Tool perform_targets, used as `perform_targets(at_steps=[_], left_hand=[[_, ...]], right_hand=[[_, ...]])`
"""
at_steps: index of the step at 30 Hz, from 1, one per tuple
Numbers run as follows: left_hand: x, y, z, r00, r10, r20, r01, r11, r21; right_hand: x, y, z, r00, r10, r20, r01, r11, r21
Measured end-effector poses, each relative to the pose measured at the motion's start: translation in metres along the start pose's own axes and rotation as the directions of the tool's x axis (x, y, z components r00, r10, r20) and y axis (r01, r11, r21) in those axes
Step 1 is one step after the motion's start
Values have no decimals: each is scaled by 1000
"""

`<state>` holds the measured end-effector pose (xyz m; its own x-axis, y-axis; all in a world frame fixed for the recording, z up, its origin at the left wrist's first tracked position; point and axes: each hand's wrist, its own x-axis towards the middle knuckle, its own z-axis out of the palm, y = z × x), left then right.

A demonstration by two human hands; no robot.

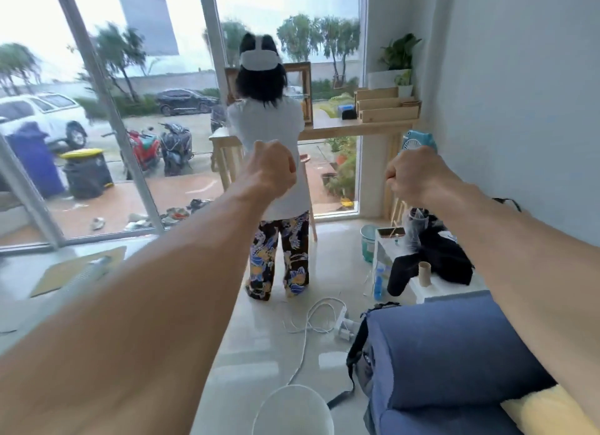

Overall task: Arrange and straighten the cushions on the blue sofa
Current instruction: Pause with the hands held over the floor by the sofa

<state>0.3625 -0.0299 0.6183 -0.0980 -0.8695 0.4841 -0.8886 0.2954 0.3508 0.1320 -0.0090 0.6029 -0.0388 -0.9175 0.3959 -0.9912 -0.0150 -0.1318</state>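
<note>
The left hand and right hand are held out mid-frame, fingers curled tight, nothing gripped. The blue sofa and its yellow cushion lie untouched at lower right; a downward reach there is likely needed.

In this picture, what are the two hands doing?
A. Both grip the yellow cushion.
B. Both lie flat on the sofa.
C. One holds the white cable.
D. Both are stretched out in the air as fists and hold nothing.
D: the left hand and the right hand are curled into empty fists, stretched forward and not touching the sofa.
</note>
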Motion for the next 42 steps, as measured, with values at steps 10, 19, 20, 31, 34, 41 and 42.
perform_targets(at_steps=[10,19,20,31,34,41,42], left_hand=[[-19,-107,-61,969,-232,-87,239,968,80],[-31,-123,11,963,-268,-12,268,962,43],[-34,-127,27,964,-266,-6,266,963,35],[-156,-212,264,954,-285,92,284,959,29],[-190,-235,318,949,-295,112,296,955,8],[-264,-284,436,935,-335,121,333,942,34],[-271,-290,445,930,-345,125,342,939,41]], right_hand=[[35,-132,33,977,-211,30,206,970,127],[33,-120,93,974,-220,54,210,965,158],[30,-115,108,974,-218,54,208,966,153],[-59,-60,359,968,-218,122,208,974,84],[-89,-50,416,970,-204,133,194,978,80],[-140,-30,544,963,-192,186,180,980,80],[-145,-29,556,963,-179,201,160,981,108]])
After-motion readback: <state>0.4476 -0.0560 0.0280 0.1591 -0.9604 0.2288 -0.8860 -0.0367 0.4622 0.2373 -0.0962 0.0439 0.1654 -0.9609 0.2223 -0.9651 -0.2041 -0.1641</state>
